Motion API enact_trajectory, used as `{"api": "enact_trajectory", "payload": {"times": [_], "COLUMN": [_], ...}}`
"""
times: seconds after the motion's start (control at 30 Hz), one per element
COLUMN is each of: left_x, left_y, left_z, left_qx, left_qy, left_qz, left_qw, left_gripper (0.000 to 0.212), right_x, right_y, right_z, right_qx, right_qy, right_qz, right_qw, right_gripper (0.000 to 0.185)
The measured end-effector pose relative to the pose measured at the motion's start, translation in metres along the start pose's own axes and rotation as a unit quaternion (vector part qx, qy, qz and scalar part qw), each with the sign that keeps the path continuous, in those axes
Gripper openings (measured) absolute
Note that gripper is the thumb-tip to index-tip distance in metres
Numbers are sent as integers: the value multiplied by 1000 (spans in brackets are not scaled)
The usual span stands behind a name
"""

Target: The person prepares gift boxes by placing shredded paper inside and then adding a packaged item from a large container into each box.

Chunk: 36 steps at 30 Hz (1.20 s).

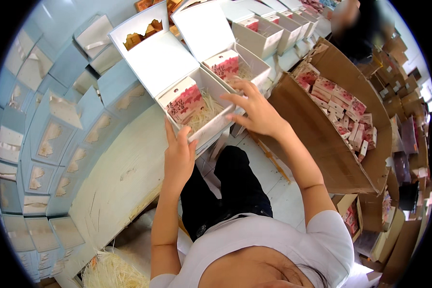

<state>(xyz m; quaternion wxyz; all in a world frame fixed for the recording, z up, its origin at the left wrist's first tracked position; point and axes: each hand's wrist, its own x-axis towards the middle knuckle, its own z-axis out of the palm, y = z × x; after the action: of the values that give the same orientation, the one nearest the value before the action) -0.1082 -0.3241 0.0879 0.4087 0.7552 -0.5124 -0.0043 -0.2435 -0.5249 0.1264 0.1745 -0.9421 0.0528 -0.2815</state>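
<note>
An open gift box (212, 133) with a raised lid (162, 66) stands at the table's edge. Inside it lie a small pink-and-white printed carton (181, 99) and pale shredded filler (209, 109). My left hand (180, 154) grips the box's near left corner, fingers along its outside and over the rim. My right hand (250, 104) is at the box's right corner, its fingers spread; whether they touch the rim cannot be told. Directly behind, a second open box (255, 64) holds a like carton (223, 64) and filler.
More open boxes (273, 39) line up at the back. Stacked pale-blue boxes (57, 133) fill the left of the table (122, 172). A large cardboard box (309, 144) of small cartons stands right. Shredded filler (111, 270) lies below left. Another person (363, 28) is at the upper right.
</note>
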Motion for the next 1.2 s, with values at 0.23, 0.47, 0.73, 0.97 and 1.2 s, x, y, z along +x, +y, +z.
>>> {"api": "enact_trajectory", "payload": {"times": [0.23,0.47,0.73,0.97,1.2], "left_x": [70,93,126,153,118], "left_y": [14,3,-4,-4,-60], "left_z": [64,81,109,107,74], "left_qx": [5,27,-54,-153,-329], "left_qy": [-5,3,-73,-159,166], "left_qz": [29,43,57,62,-16], "left_qw": [1000,999,994,973,930], "left_gripper": [36,37,40,56,41], "right_x": [25,35,30,34,39], "right_y": [97,115,152,172,109], "right_z": [-30,-37,-41,-48,-5], "right_qx": [-76,-99,-116,-180,-195], "right_qy": [-59,-98,-55,-50,194], "right_qz": [-40,-7,25,53,9], "right_qw": [995,990,991,981,961], "right_gripper": [31,33,44,47,48]}}
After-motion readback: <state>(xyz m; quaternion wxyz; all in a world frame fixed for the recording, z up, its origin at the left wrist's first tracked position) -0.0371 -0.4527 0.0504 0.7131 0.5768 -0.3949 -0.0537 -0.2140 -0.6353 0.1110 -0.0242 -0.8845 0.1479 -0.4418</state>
